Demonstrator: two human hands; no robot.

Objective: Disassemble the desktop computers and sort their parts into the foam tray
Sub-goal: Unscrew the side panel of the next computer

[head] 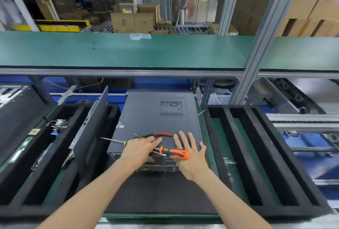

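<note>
A dark grey desktop computer case [156, 118] lies flat on the mat in the middle, its port panel facing me. Several tools rest on its near end: red-handled pliers [163, 134], an orange-handled screwdriver [178, 153] and a long screwdriver [112, 139] with a yellow collar. My left hand [138, 150] lies over the tools, fingers curled around the long screwdriver's handle. My right hand [190, 157] rests flat on the case lid, fingers spread, beside the orange handle. A black foam tray [36, 155] on the left holds a side panel [91, 128] standing on edge and small parts.
A second black foam tray [260, 155] with long slots lies on the right. A green shelf [119, 51] runs across above the bench, with a clear plastic box [140, 36] on it. An aluminium post [256, 45] rises at right. Cardboard boxes stand behind.
</note>
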